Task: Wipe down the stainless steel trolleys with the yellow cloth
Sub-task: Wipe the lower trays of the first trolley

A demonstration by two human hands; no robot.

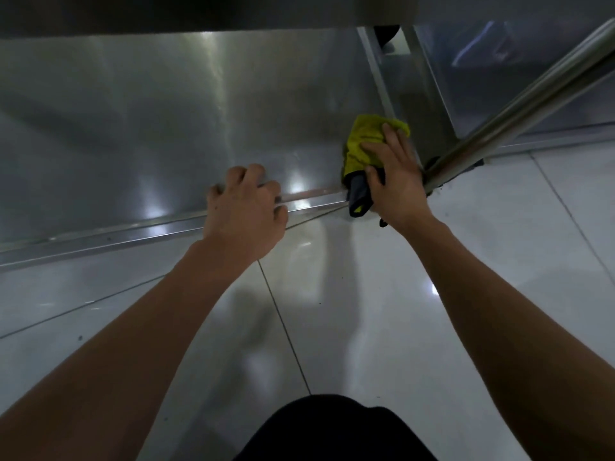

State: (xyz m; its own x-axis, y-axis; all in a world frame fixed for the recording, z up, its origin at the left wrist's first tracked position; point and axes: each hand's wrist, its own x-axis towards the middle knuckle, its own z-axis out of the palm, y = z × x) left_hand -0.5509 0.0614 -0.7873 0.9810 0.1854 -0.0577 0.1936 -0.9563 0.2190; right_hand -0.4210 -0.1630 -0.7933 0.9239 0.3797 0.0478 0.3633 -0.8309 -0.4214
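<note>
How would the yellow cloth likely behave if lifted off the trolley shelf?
The yellow cloth is bunched under the right hand, so probably floppy and light. One end droops over the shelf edge, so it would likely sag.

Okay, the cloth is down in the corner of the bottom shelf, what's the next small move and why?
Probably sweep the yellow cloth leftward along the shelf's front edge. The right hand presses it flat in the right corner beside the upright pole, while the broad steel shelf stretches away to its left. The left hand grips the rim, bracing.
</note>
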